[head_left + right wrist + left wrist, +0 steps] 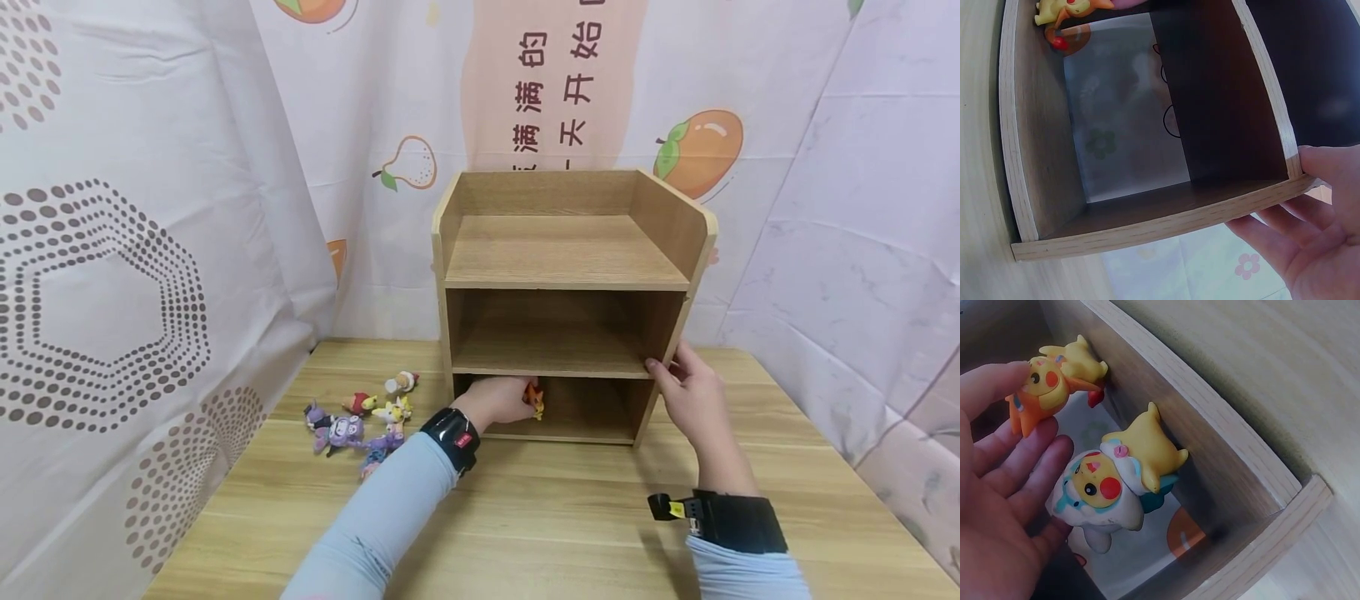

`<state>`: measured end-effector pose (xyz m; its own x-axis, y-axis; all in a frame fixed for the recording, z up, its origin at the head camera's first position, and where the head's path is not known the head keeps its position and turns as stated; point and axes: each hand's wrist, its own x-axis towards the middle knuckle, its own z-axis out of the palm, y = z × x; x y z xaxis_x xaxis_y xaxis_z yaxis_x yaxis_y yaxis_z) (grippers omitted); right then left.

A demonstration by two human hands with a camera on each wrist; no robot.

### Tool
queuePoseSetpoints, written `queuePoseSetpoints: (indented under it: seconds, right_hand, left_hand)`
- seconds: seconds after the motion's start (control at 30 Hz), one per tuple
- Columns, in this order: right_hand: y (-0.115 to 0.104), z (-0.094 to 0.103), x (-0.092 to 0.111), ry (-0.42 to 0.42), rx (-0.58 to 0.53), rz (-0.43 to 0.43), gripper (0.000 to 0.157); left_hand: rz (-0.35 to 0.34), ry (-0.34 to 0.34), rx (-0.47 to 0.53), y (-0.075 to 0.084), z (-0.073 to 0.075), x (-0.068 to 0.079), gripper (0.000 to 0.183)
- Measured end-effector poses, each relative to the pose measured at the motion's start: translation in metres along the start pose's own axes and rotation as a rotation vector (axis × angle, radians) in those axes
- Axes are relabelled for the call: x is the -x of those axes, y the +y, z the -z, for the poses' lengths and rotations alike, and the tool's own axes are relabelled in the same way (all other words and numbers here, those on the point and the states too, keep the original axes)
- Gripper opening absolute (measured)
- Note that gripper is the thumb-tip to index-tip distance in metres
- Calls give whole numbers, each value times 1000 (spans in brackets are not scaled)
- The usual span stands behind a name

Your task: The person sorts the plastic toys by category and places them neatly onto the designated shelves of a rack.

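My left hand [501,400] reaches into the lowest compartment of a wooden shelf unit [570,287]. In the left wrist view its thumb and fingers pinch a small yellow figurine in an orange hood [1047,394], whose feet are at the compartment's floor board. Beside it in the same compartment is a yellow figurine with a white hood [1100,494], hidden behind my hand in the head view. My right hand [693,392] grips the unit's right side panel [1172,228], with the thumb at the front edge by the middle board and the fingers along the outer face.
Several small figurines lie on the wooden table [570,508] left of the unit, among them a purple one [347,431], a red-and-yellow one [362,404] and a white-and-brown one [402,382]. A printed curtain [360,275] hangs behind and at both sides.
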<state>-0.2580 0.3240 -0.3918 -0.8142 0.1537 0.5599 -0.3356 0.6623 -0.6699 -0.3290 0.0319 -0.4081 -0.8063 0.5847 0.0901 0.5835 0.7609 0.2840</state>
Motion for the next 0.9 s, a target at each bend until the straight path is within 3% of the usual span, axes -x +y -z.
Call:
queuePoseSetpoints:
  seconds: [0.5,0.9]
  right_hand:
    - [1,0,-1,-1,-2,4,44]
    - [0,0,0,-5,-2,1,43]
  left_hand:
    - [12,-58,26,0,-2,-1,47]
    - [19,-57,4,1,-2,0,41]
